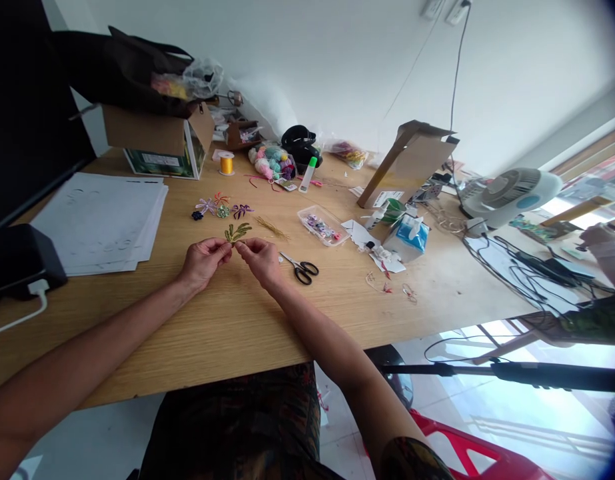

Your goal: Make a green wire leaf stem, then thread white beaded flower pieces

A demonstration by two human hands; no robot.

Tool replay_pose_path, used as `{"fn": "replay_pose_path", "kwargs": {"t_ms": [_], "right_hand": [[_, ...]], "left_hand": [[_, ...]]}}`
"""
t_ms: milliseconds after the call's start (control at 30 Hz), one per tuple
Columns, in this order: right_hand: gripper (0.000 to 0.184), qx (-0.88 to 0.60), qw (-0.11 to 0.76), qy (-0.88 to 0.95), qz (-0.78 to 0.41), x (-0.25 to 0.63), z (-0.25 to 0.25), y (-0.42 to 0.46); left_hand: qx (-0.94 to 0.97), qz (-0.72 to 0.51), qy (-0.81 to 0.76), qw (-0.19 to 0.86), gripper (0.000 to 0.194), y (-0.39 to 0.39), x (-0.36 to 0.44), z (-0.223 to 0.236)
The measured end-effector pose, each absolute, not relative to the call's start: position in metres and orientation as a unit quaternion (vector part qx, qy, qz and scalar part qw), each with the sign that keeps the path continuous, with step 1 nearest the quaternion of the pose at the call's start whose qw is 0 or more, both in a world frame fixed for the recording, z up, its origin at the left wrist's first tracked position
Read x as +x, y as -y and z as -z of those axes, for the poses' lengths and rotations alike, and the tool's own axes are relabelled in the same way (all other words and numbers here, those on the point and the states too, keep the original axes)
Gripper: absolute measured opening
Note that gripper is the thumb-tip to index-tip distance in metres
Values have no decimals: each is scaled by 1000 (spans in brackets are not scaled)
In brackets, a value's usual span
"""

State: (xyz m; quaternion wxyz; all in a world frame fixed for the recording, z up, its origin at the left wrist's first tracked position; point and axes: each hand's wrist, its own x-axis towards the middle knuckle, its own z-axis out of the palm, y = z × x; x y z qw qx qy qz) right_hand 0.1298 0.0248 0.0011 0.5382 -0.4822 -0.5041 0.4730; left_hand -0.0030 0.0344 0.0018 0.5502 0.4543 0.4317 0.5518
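Forearms (87,353) are stretched over the wooden table (337,313); a small green wire sprig (238,232) is pinched up between the left hand (203,261) and right hand (260,260), with scissors (298,268) lying just beside the right hand.
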Motion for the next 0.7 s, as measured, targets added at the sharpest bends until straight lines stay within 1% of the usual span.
{"fn": "replay_pose_path", "kwargs": {"t_ms": [100, 233, 333, 400, 533, 633, 700], "right_hand": [[22, -494, 511, 540, -451, 135, 0, -29], [21, -575, 452, 591, -341, 143, 8, -39], [19, -603, 401, 632, -276, 144, 13, -43], [20, -613, 349, 666, -243, 143, 14, -44], [23, -619, 250, 725, -170, 138, 5, -52], [25, -589, 213, 771, -115, 127, -5, -64], [23, -560, 180, 804, -92, 118, -9, -71]], "left_hand": [[429, -569, -431, 554, 18, -40, -8, -4], [396, -598, -406, 566, 21, -52, -19, -7], [393, -614, -412, 546, 20, -59, -26, -5], [394, -621, -420, 532, 18, -62, -29, -2], [385, -631, -421, 526, 19, -66, -31, 4], [371, -637, -421, 528, 21, -68, -31, 7], [368, -638, -420, 530, 24, -67, -31, 7]]}}
